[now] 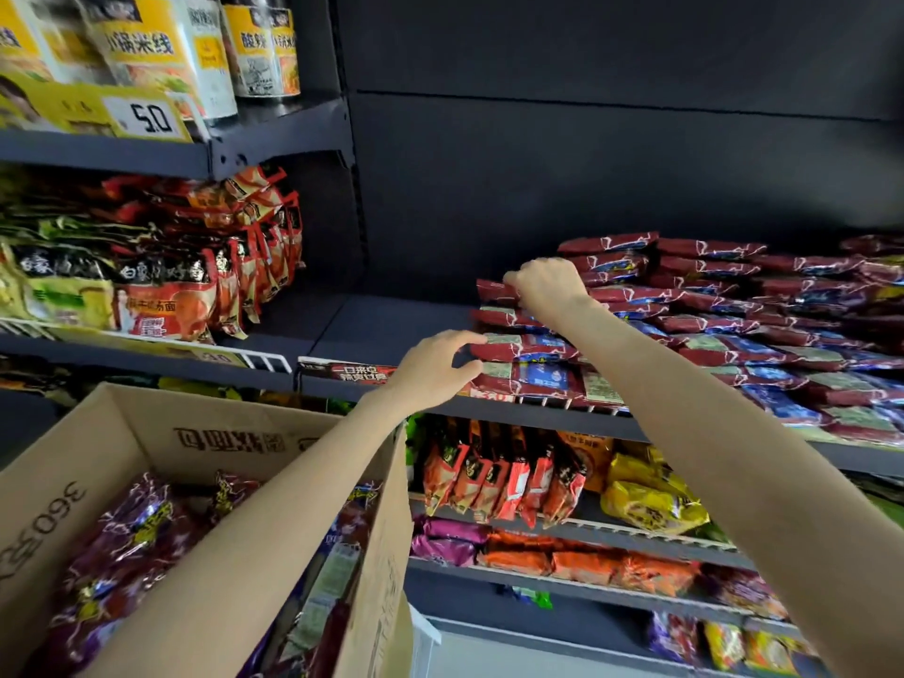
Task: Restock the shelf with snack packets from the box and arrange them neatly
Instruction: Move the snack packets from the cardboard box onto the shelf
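Observation:
A dark metal shelf [391, 330] holds stacks of red-and-blue snack packets [724, 315] on its right part. My right hand [545, 286] grips the top packet [494, 290] of the leftmost stack, fingers curled over its end. My left hand [438, 362] reaches to the same stack lower down, thumb and fingers spread around the left ends of the lower packets [526, 364]. An open cardboard box [205, 437] at the lower left holds several more dark red packets [127, 530]; my left forearm crosses above it.
The left part of the same shelf is bare. The neighbouring bay holds noodle bags [161, 276] and tubs above [146, 46]. Below are shelves with orange packets [504, 477], yellow bags [650, 501] and purple packs [447, 540].

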A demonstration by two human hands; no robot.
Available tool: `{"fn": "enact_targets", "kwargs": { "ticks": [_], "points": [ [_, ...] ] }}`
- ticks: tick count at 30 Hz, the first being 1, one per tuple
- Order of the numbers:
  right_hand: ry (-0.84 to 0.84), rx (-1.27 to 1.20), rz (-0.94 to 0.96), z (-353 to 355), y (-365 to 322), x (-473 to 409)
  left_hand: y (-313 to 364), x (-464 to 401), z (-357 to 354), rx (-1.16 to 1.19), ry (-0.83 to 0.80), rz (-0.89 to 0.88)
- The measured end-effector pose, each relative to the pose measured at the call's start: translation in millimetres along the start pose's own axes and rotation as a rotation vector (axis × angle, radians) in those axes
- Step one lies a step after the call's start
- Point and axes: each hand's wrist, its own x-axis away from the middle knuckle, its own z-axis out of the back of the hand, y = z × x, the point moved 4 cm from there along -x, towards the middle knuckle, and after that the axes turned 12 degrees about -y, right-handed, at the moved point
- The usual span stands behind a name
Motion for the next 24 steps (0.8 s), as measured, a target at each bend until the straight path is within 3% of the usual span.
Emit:
{"fn": "enact_targets", "kwargs": {
  "ticks": [5, 7, 12, 15, 19, 21, 24],
  "points": [
    [-0.13, -0.287, -0.045, -15.0, 16.1, 8.1, -3.2, 1.3, 2.3, 0.014, 0.025, -0.03],
    [0.005, -0.431, -0.039, -6.2, 16.9, 21.5, -4.6, 6.5, 6.1, -0.007, 0.081, -0.049],
    [0.544, -0.768, 0.093, 27.3, -32.8, 79.9, -20.3, 52.1, 25.6, -0.051, 0.35, -0.166],
    [0.616, -0.874, 0.172, 38.7, -94.1, 105.6, -44.5, 98.9, 33.6, -0.172, 0.483, -0.217],
    [0.503, -0.756, 0.298, 39.3, -178.6, 105.5, -99.1, 162.6, 40.3, -0.339, 0.586, -0.212],
    [0.281, -0.625, 0.362, 31.0, -228.9, 92.4, -139.8, 197.1, 42.6, -0.386, 0.513, -0.126],
    [0.034, -0.447, 0.484, 16.2, -299.2, 73.5, -214.0, 245.0, 35.7, -0.389, 0.264, 0.097]
  ]
}}
